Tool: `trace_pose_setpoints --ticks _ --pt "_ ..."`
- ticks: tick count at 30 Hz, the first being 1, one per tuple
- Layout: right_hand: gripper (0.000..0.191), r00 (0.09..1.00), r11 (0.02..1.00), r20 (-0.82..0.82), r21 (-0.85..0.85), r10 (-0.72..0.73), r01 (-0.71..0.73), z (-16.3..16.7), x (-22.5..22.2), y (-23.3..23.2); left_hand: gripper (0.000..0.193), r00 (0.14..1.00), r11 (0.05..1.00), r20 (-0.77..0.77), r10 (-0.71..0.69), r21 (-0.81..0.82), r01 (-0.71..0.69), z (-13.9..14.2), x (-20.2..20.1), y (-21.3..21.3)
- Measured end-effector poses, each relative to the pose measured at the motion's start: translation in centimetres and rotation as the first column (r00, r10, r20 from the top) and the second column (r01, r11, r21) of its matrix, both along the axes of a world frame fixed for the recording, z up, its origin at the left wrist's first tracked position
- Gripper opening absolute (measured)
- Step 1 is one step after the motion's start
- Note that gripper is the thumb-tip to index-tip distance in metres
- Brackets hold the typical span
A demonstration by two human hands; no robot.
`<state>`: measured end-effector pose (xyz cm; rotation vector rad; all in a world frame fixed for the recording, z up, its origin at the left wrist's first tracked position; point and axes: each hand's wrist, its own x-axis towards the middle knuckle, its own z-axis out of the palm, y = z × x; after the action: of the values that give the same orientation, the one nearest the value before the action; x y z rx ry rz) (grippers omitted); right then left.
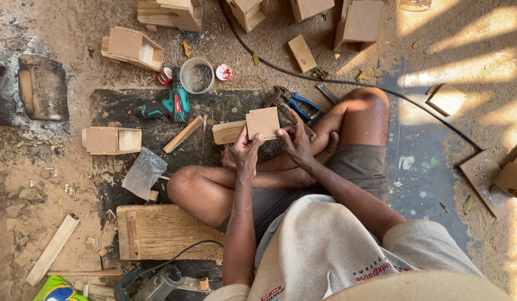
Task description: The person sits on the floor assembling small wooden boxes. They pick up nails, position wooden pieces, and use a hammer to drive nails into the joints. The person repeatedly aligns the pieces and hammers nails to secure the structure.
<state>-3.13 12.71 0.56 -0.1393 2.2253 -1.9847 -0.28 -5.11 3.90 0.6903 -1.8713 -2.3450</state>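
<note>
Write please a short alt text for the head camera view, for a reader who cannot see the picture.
Seen from above, a person sits cross-legged on a sandy floor, the left hand and right hand holding a small square wooden board against a wood block. Around lie a green cordless drill, blue-handled pliers, a tub of nails and half-built wooden boxes.

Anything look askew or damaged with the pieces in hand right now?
Nothing looks damaged. The left hand and right hand hold a small square board against a wood block; the board sits slightly tilted. Offcuts and open boxes lie scattered on the dirt around the mat.
</note>
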Motion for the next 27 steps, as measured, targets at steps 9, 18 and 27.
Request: trace_pose_setpoints --ticks 9,18,27 --pt "0.081 0.999 0.995 0.043 -0.097 -0.007 0.011 0.1 0.1 0.0 0.071 0.999 0.998 0.049 0.008 -0.055 -0.005 0.4 0.2 0.3" --pt "0.083 0.998 0.998 0.058 -0.053 0.020 -0.017 0.2 0.3 0.8 0.082 1.000 0.999 0.024 -0.010 0.033 0.009 1.1 0.4 0.3" --pt "0.086 0.978 1.000 0.208 -0.023 0.005 0.000 2.5 -6.6 1.9 0.075 0.990 0.988 0.128 -0.054 -0.136 0.071 2.8 -1.8 0.0"
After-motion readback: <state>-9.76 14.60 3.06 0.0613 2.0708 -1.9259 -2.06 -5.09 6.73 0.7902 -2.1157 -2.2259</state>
